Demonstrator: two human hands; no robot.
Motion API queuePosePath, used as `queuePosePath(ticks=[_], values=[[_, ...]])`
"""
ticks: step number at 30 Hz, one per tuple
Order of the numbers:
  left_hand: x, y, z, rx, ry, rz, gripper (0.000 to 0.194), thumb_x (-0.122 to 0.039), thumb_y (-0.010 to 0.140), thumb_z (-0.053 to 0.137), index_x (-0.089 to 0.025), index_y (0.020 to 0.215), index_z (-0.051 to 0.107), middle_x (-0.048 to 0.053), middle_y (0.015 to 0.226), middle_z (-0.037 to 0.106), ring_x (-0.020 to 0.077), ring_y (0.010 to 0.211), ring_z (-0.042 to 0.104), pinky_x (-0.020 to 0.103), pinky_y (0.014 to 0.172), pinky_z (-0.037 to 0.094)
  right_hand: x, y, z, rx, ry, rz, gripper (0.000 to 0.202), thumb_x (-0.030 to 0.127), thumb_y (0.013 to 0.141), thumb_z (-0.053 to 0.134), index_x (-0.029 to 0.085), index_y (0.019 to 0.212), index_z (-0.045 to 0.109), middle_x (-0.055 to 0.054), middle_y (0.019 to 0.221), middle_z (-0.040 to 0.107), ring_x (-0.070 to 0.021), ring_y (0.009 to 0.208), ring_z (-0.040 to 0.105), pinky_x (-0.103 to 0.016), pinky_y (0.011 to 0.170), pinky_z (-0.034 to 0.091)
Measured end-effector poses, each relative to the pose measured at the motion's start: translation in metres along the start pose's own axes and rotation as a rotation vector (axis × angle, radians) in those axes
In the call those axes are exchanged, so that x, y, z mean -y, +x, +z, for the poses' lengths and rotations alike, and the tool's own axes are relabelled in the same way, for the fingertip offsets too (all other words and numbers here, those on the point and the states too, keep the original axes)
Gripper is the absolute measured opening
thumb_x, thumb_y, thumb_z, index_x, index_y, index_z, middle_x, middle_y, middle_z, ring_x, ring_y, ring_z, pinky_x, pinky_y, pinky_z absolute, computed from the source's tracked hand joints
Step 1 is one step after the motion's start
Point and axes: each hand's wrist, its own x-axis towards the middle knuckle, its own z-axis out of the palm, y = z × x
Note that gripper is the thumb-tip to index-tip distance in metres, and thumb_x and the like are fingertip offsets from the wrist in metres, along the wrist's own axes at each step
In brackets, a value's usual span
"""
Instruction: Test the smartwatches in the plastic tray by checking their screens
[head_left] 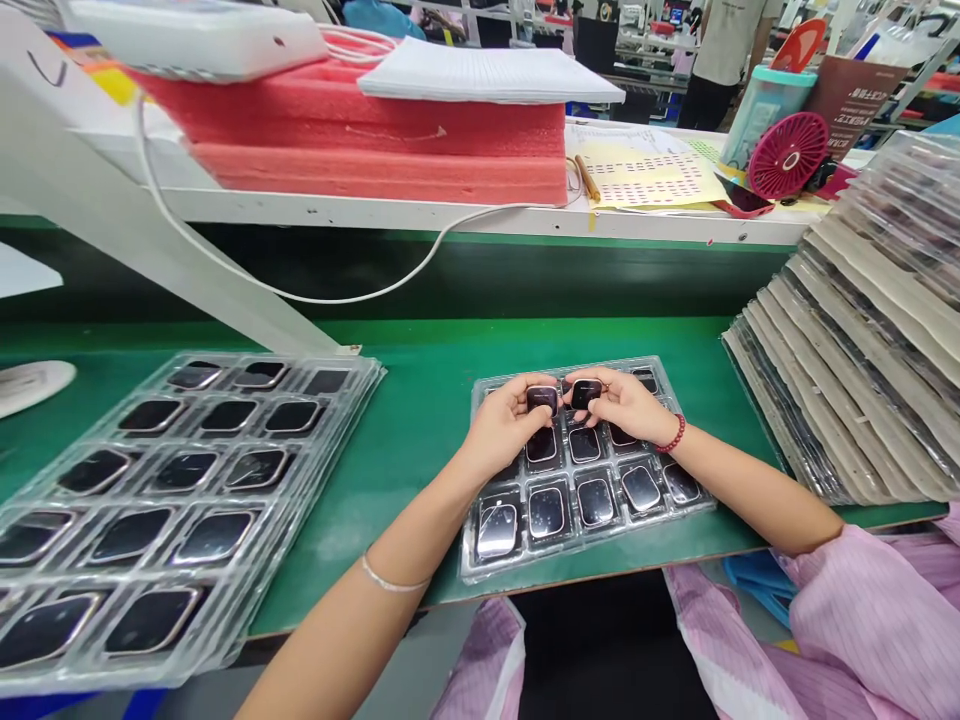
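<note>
Green and smooth, the table (397, 440) has a clear, bumpy plastic tray (585, 544) by its near edge, longer from side to side. Shiny black squares (596, 502) with round corners sit in its pockets. Over the tray's far half, the left hand (499, 428) pinches one dark square (541, 398). Just to its right, the right hand (630, 408) pinches a second dark square (585, 392). Farther off, soft-looking red foam (375, 135) lies on a white shelf (645, 224).

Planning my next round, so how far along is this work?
Possibly done: the middle tray's front row, all five pockets filled. In hand: the left hand holds one dark piece, the right hand another. Possibly remaining: stacked trays at right; their status is unclear.
</note>
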Motion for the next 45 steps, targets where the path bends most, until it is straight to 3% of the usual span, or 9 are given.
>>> queuePosePath(ticks=[6,14,20,25,31,34,37,40,45], values=[[-0.011,0.006,-0.021,-0.035,0.046,-0.045,0.032,-0.038,0.076,0.066,-0.017,0.101,0.06,0.008,0.088,0.073,0.0206,0.071,0.068,0.031,0.063,0.049,0.016,0.018,0.0,-0.05,-0.116,0.067,0.021,0.019,0.085,0.056,0.017,0.105,0.056,-0.007,0.095,0.071,-0.0172,0.079,0.071,-0.032,0.069,0.058],[0.014,0.029,-0.062,-0.268,0.902,0.077,0.013,-0.027,0.079,0.061,-0.02,0.076,0.071,0.013,0.126,0.065,0.0346,0.135,0.043,0.053,0.112,0.03,0.0,0.077,0.035,-0.265,-0.921,-0.195,0.01,0.02,0.079,0.069,0.017,0.069,0.07,-0.012,0.115,0.067,-0.0278,0.119,0.053,-0.046,0.104,0.038],[0.015,0.021,-0.059,-0.271,1.103,0.171,0.023,-0.027,0.08,0.063,-0.02,0.101,0.068,0.015,0.144,0.051,0.037,0.141,0.033,0.056,0.111,0.029,0.019,0.069,0.01,-0.276,-0.705,-0.197,0.014,0.024,0.084,0.063,0.017,0.074,0.071,-0.004,0.083,0.071,-0.0177,0.082,0.062,-0.032,0.079,0.047],[-0.002,0.029,-0.029,-0.066,0.862,0.267,0.026,-0.034,0.081,0.064,-0.02,0.103,0.069,0.015,0.135,0.058,0.0363,0.134,0.043,0.055,0.111,0.03,0.034,0.049,-0.024,-0.318,-0.585,-0.132,0.013,0.025,0.081,0.061,0.015,0.076,0.068,-0.003,0.078,0.07,-0.0153,0.072,0.062,-0.028,0.069,0.048],[-0.002,0.029,0.002,0.071,0.129,0.111,0.051,-0.027,0.079,0.064,-0.016,0.128,0.058,0.008,0.09,0.071,0.0214,0.079,0.068,0.036,0.074,0.055,0.026,0.038,0.001,-0.184,-0.471,-0.101,0.02,0.032,0.08,0.064,0.017,0.093,0.062,-0.005,0.087,0.068,-0.0142,0.064,0.062,-0.028,0.06,0.051],[0.0,0.028,-0.039,-0.134,0.232,0.116,0.051,-0.025,0.08,0.061,-0.019,0.13,0.059,0.002,0.079,0.068,0.0171,0.066,0.066,0.031,0.068,0.054,0.026,0.041,0.006,-0.14,-0.476,-0.15,0.023,0.034,0.083,0.062,0.018,0.099,0.061,-0.007,0.099,0.068,-0.0167,0.074,0.065,-0.032,0.068,0.053],[-0.004,0.023,-0.116,-0.584,0.666,-0.06,0.035,-0.022,0.078,0.059,-0.019,0.111,0.07,0.003,0.083,0.071,0.0162,0.068,0.067,0.028,0.069,0.052,0.023,0.043,-0.001,-0.136,-0.581,-0.157,0.019,0.033,0.084,0.06,0.018,0.095,0.064,-0.008,0.099,0.069,-0.0207,0.086,0.065,-0.036,0.076,0.052],[-0.011,0.016,-0.187,-0.817,0.823,-0.166,0.023,-0.023,0.077,0.062,-0.013,0.095,0.071,0.011,0.087,0.072,0.025,0.085,0.067,0.037,0.078,0.05,0.017,0.043,-0.009,-0.111,-0.646,-0.101,0.02,0.033,0.085,0.058,0.019,0.095,0.066,-0.007,0.095,0.07,-0.0222,0.086,0.065,-0.036,0.074,0.052],[-0.01,0.009,-0.21,-0.87,1.033,-0.226,0.019,-0.026,0.07,0.07,-0.011,0.083,0.07,0.025,0.116,0.065,0.0466,0.119,0.05,0.059,0.095,0.038,0.008,0.04,-0.015,-0.079,-0.904,-0.228,0.013,0.024,0.085,0.057,0.018,0.085,0.069,-0.009,0.105,0.069,-0.0252,0.103,0.062,-0.043,0.092,0.047]])
